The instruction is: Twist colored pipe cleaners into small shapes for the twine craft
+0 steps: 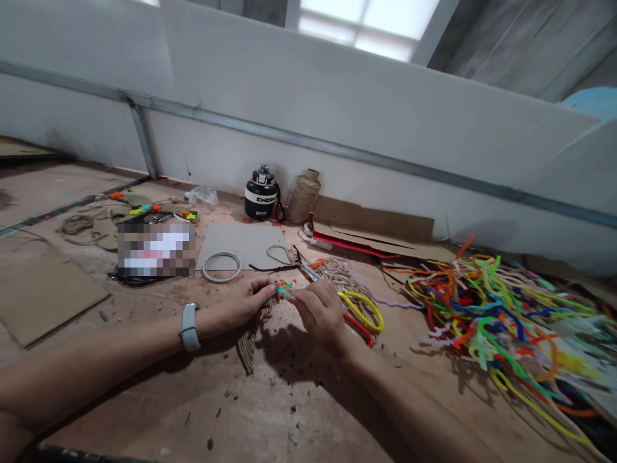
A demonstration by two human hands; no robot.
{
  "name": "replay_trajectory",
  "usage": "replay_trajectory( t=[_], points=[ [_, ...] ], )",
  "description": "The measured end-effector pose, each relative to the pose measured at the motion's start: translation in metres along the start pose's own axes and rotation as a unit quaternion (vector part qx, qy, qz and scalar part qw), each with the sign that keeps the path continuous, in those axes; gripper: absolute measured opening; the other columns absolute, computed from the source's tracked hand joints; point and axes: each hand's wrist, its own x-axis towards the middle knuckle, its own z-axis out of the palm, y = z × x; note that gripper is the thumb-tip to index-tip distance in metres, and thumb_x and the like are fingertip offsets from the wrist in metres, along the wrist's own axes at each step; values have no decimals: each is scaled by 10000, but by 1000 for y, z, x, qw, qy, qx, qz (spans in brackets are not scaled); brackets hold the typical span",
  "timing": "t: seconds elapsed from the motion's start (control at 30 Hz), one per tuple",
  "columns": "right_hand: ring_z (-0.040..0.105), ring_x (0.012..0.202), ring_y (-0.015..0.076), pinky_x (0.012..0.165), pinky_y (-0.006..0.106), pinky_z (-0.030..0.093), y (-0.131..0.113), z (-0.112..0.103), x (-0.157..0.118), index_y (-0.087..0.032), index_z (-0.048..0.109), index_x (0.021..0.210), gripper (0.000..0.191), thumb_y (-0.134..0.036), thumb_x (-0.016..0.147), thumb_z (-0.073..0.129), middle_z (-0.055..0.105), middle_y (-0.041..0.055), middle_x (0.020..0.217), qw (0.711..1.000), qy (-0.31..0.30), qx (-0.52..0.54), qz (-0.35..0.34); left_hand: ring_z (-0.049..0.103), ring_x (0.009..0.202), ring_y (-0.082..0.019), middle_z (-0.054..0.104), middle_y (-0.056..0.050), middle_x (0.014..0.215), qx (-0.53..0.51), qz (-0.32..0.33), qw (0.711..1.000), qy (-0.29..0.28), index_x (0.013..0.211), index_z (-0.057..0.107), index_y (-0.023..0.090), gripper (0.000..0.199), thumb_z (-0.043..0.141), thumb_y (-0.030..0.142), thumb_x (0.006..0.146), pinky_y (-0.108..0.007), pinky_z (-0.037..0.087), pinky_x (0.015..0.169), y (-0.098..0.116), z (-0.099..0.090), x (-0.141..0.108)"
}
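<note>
Together, left hand (251, 302) and right hand (324, 314) pinch a colourful piece (283, 290); scissors (379, 321) crowd the right, tabletop (265, 415) spreads nearside.

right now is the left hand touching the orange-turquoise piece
Touching: in the head view, the left hand pinches the orange-turquoise piece between thumb and fingers.

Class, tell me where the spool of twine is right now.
In the head view, the spool of twine is just above centre, immediately right of the black bottle, by the white wall.
</note>
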Motion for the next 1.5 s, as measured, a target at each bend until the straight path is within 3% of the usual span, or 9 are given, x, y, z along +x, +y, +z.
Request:
replay_trajectory(
  t=[0.2, 0.4, 0.57, 0.73, 0.9, 1.07, 1.23, 1.33, 1.5],
  points=[
    [481, 660, 155, 673, 300, 358, 5, 1, -1, -194, 631, 806, 134, -192, 930, 581, 526, -9, 619, 993, -27, -39, -105, 401, 472, -76, 492, 48, 570, -60, -15, 996, 60, 735, 538, 162, 412, 579, 562, 822, -195, 312, 447, -5, 7, 3],
    [571, 1009, 225, 888, 375, 402, 5, -1, -5, -257, 616, 1044, 180, -198, 875, 627, 653, 65, 1005, 998, 45, -50, -10, 494, 572, -71, 604, 26, 728, -250, -37, 957, 146, 862, 624, 162, 403, 720, 533, 734, -176, 386, 524, -9, 8, 11],
    [605, 842, 219, 765, 353, 449, -7, 8, -9, -205, 636, 981, 128, -279, 913, 557, 678, 75, 885, 988, -100, 80, 84, 570, 700, -104, 657, 15, 804, -331, -54, 927, 169, 888, 656, 187, 418, 804, 497, 650, -202, 463, 654, -2, 14, 7],
    [626, 817, 208, 754, 331, 473, -15, 13, -6, -187, 648, 965, 204, -349, 928, 530, 697, 75, 897, 920, -165, 251, 254, 598, 825, -143, 694, -29, 929, -302, -41, 947, 106, 933, 680, 185, 369, 750, 488, 734, -236, 467, 755, 0, 20, -3],
    [613, 777, 184, 752, 312, 470, -11, 16, -5, -195, 662, 884, 154, -301, 891, 551, 685, 38, 833, 854, -136, 365, 344, 583, 811, -153, 688, -30, 890, -267, -30, 958, 97, 896, 688, 173, 354, 700, 505, 773, -238, 446, 723, -5, 16, -1],
    [571, 645, 151, 626, 284, 475, -6, 22, -8, -212, 651, 803, 144, -355, 818, 660, 631, 4, 707, 747, -128, 472, 450, 561, 729, -136, 674, -30, 841, -196, -22, 976, 94, 875, 695, 156, 355, 738, 479, 733, -227, 417, 640, 3, 4, 3],
    [572, 604, 144, 590, 291, 482, -9, 17, -8, -216, 654, 809, 194, -395, 775, 721, 628, 1, 689, 681, -140, 530, 486, 443, 556, -85, 599, -2, 706, -147, -26, 986, 72, 809, 658, 141, 372, 745, 491, 718, -211, 320, 504, 7, -1, 3],
    [577, 611, 147, 592, 297, 480, -6, 14, -5, -219, 664, 795, 199, -405, 764, 727, 631, 1, 692, 687, -140, 525, 483, 454, 590, -95, 584, 0, 719, -141, -13, 987, 75, 806, 629, 150, 346, 723, 476, 740, -217, 347, 534, 3, -1, 5],
    [561, 655, 154, 634, 299, 460, 4, 14, -2, -216, 696, 736, 176, -389, 755, 724, 625, 3, 681, 757, -158, 467, 429, 469, 662, -118, 546, 9, 717, -57, 19, 992, 109, 773, 589, 151, 283, 658, 424, 798, -235, 379, 600, -1, -3, 7]
  ],
)
